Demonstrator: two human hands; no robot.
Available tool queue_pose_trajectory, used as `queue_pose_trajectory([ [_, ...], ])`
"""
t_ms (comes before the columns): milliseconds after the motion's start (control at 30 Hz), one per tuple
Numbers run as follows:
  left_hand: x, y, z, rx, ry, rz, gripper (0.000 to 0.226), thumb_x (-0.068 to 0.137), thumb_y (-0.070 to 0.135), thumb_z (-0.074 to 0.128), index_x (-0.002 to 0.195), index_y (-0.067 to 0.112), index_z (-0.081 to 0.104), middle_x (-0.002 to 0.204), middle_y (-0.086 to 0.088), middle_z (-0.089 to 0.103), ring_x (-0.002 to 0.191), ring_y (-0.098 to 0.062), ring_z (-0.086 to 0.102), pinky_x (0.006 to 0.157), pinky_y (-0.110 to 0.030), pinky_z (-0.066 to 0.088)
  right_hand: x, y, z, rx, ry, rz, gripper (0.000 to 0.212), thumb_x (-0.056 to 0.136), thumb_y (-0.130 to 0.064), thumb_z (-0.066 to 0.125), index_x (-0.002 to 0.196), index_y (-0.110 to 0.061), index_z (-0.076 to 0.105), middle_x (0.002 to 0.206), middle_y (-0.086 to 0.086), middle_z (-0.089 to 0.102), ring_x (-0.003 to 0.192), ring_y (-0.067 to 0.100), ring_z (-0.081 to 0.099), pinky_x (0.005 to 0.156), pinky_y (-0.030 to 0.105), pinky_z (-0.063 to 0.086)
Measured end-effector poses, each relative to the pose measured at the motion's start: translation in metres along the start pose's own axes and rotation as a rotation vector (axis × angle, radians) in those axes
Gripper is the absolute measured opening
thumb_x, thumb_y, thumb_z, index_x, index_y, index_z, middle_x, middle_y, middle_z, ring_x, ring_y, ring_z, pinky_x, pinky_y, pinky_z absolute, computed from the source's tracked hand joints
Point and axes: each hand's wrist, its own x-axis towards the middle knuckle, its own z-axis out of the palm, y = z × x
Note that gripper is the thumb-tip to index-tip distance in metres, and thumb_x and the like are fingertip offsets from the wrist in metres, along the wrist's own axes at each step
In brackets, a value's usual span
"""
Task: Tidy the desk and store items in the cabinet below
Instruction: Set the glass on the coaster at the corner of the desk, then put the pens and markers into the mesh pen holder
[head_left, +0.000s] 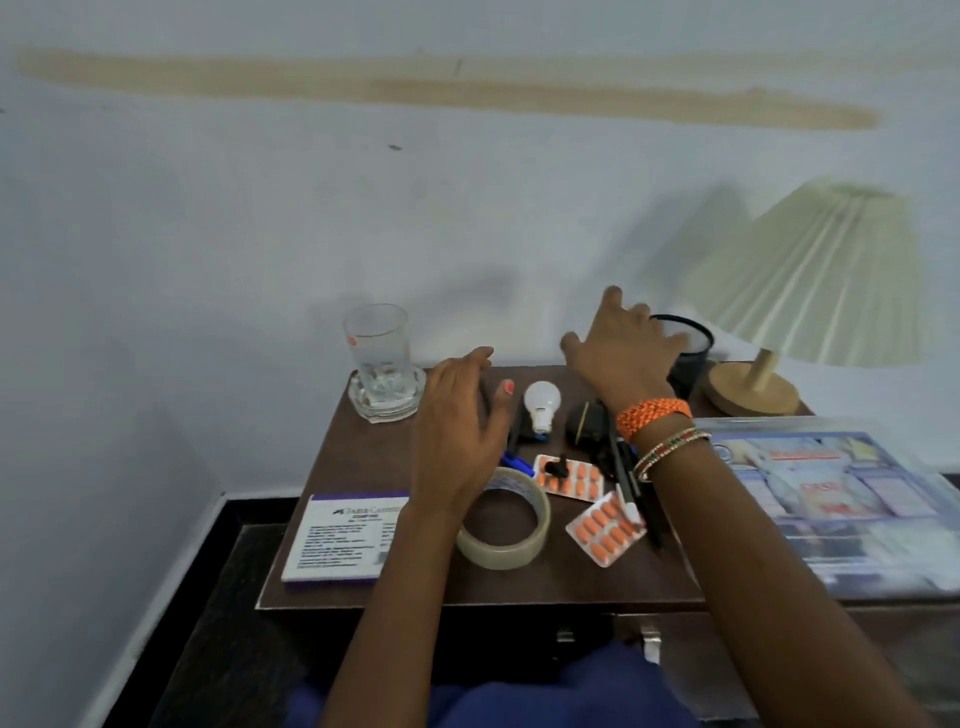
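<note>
Both hands hover over the bench (519, 587), fingers spread, gripping nothing: the left hand (457, 436) above the tape roll (504, 525) near the front edge, the right hand (621, 353) reaching toward a black cup (691, 358) at the back edge. Pens beneath the right wrist are partly hidden; the booklet's print at the right edge is blurred.

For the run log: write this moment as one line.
left hand: open above tape roll | right hand: open, at black cup | nothing held
</note>
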Motion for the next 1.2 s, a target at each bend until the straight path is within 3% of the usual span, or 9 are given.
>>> queue_pose_trajectory([
  [167,0.0,0.022,0.026,-0.05,-0.105,-0.054,0.048,0.097,0.04,0.042,0.138,0.016,0.04,0.131,0.0,0.053,0.125,-0.011,0.04,0.1,-0.024,0.032,0.014,0.061,0.006,-0.007,-0.02,0.071,0.048,0.09,-0.041,0.052,0.122,-0.005,0.049,0.121,0.021,0.057,0.112,0.039,0.055,0.089,0.043,0.042],
  [300,-0.001,0.026,0.041,-0.061,-0.18,-0.092,0.058,0.096,0.047,0.033,0.145,0.016,0.027,0.144,-0.004,0.041,0.136,-0.018,0.031,0.107,-0.028,0.027,0.02,0.077,0.011,-0.026,-0.109,0.072,0.037,0.092,-0.025,0.052,0.123,-0.004,0.053,0.126,0.021,0.055,0.114,0.039,0.055,0.091,0.038,0.044],
  [500,0.0,0.028,0.049,-0.032,-0.224,-0.107,0.058,0.096,0.046,0.031,0.146,0.018,0.024,0.152,-0.003,0.03,0.141,-0.017,0.022,0.109,-0.026,0.018,0.024,0.083,0.02,0.055,-0.031,0.077,0.03,0.092,-0.025,0.056,0.114,-0.005,0.058,0.118,0.019,0.06,0.108,0.037,0.058,0.087,0.038,0.047],
  [800,0.004,0.023,0.051,0.032,-0.144,-0.11,0.053,0.097,0.042,0.033,0.144,0.017,0.027,0.153,-0.006,0.025,0.141,-0.022,0.022,0.106,-0.028,0.022,0.025,0.087,0.02,0.234,0.032,0.023,0.034,0.09,-0.031,0.061,0.111,-0.005,0.062,0.111,0.016,0.062,0.1,0.031,0.06,0.081,0.033,0.047],
  [933,0.006,0.031,0.044,-0.037,-0.04,-0.137,0.045,0.097,0.022,0.044,0.141,0.016,0.034,0.152,-0.006,0.027,0.14,-0.018,0.023,0.102,-0.02,0.022,0.026,0.078,0.016,0.363,0.091,-0.052,0.028,0.088,-0.031,0.063,0.098,-0.005,0.069,0.096,0.013,0.067,0.083,0.023,0.058,0.068,0.026,0.039],
  [1100,0.01,0.023,0.037,-0.072,0.197,-0.244,0.043,0.091,0.0,0.047,0.132,0.013,0.044,0.144,-0.009,0.037,0.136,-0.021,0.032,0.098,-0.005,0.024,0.018,0.054,0.008,0.56,0.164,-0.191,0.022,0.086,-0.025,0.067,0.098,-0.007,0.071,0.079,0.001,0.059,0.084,0.018,0.053,0.071,0.023,0.036],
  [1200,0.012,0.01,0.029,-0.056,0.285,-0.33,0.044,0.086,-0.01,0.045,0.126,0.008,0.049,0.135,-0.014,0.045,0.13,-0.025,0.041,0.097,-0.012,0.032,0.02,0.038,0.011,0.597,0.186,-0.283,0.019,0.084,-0.025,0.068,0.094,-0.009,0.071,0.065,-0.014,0.048,0.08,0.017,0.051,0.07,0.025,0.037],
])
